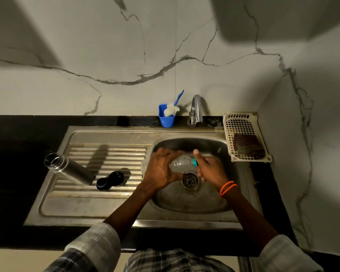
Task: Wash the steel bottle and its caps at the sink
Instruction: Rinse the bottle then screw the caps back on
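Note:
The steel bottle (71, 169) stands open and uncapped on the left of the ribbed drainboard (106, 205). Two black caps (110, 180) lie just right of it. Over the sink basin (185, 203), my left hand (161, 169) grips the body of a clear plastic bottle (182, 163) held sideways. My right hand (208, 169) is closed around its teal cap (195, 162) end. An orange band sits on my right wrist.
A chrome tap (196, 110) rises behind the basin. A blue cup (166, 118) with a brush stands left of it. A cream plastic basket (243, 122) holding a dark scrubber sits right. The drain (189, 181) is below my hands. Black counter surrounds the sink.

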